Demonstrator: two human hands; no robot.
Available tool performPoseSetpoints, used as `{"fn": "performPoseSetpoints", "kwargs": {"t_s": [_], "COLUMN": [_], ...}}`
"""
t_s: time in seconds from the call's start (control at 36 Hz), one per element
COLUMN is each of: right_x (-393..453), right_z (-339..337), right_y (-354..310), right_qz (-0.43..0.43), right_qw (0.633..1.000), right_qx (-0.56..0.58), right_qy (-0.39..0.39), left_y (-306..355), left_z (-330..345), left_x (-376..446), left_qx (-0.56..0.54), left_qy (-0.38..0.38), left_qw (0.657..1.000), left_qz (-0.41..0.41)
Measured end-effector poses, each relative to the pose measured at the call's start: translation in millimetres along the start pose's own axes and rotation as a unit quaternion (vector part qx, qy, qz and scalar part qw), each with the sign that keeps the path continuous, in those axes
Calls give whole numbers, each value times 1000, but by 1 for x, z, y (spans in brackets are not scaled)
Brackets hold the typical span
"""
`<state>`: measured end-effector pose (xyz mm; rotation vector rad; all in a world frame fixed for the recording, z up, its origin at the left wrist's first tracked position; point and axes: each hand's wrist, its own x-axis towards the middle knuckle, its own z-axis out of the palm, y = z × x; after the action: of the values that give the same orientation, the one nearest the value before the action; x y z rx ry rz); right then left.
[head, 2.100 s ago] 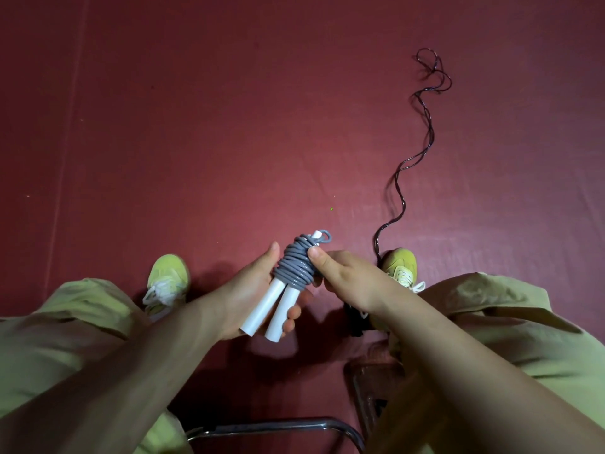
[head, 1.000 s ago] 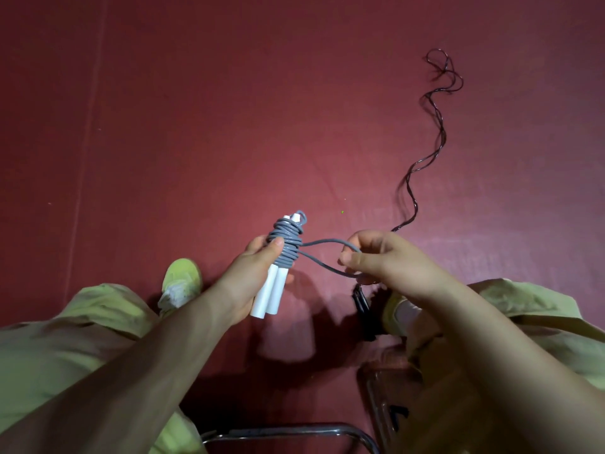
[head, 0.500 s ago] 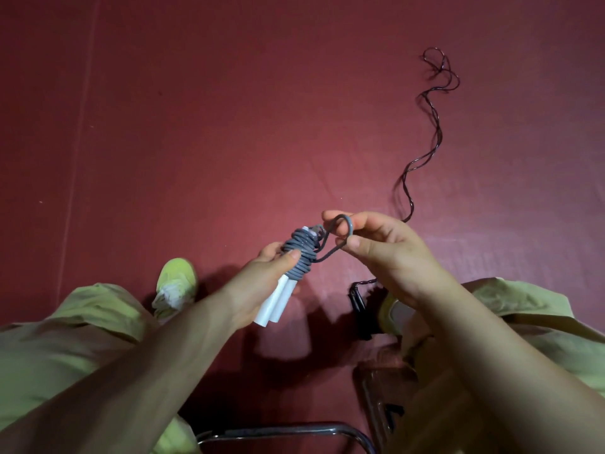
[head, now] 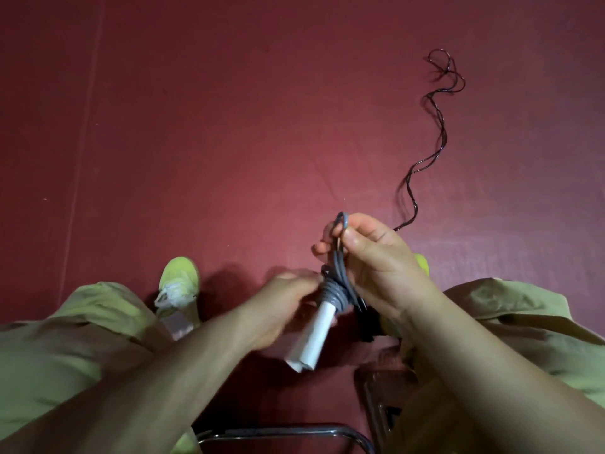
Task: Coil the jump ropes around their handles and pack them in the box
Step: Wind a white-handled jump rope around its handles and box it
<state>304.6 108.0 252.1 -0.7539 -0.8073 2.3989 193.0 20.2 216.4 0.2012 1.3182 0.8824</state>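
Note:
A grey jump rope is coiled round the top of its two white handles, which point down toward me. My left hand grips the handles just below the coil; it is blurred. My right hand pinches a loop of the grey rope's loose end above the coil and holds it taut. A second, thin black jump rope lies stretched out on the red floor to the upper right; its near end is hidden behind my right hand. No box is in view.
I sit with both legs in olive trousers and yellow-green shoes on the red floor. A metal chair frame runs along the bottom edge, and a dark object lies on the floor below my right hand.
My right hand has pulled the grey loop up and tight above the coil. The handles have swung to point more steeply downward, closer to my right hand.

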Motion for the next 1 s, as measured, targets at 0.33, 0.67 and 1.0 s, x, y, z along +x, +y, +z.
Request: {"fn": "performPoseSetpoints", "kwargs": {"t_s": [0.33,0.67,1.0], "right_x": [8,8,11], "right_z": [0,-10,2], "right_y": [-8,-21,9], "right_qz": [-75,-111,-31], "right_qw": [994,989,984], "right_qx": [75,94,118], "right_qy": [16,39,130], "left_y": [22,26,2], "left_z": [29,2,2], "left_x": [-18,0,20], "left_qx": [-274,-141,224], "left_qy": [-94,10,80], "left_qw": [949,990,960], "left_qz": [-129,-18,146]}}
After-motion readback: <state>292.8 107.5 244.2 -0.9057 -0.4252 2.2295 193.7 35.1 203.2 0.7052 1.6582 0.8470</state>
